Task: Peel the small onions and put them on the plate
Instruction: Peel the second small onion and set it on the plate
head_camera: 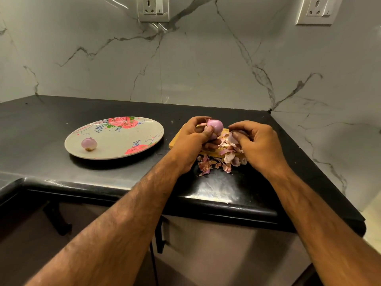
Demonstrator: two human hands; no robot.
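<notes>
My left hand [192, 139] grips a small purple onion [216, 126] between thumb and fingers, just above a wooden board [177, 139]. To its right, my right hand [258, 145] pinches a piece of pale purple onion skin [233, 137]. A heap of loose pink peels [218, 162] lies on the board and spills onto the counter below my hands. One peeled onion [89, 143] rests on the near left part of a round flowered plate [144, 133], well to the left of both hands.
The black counter [41, 124] runs left from a corner; its front edge is near my forearms, with cabinet fronts below. Marble-patterned walls rise behind and to the right, carrying two power sockets [153, 9] high up.
</notes>
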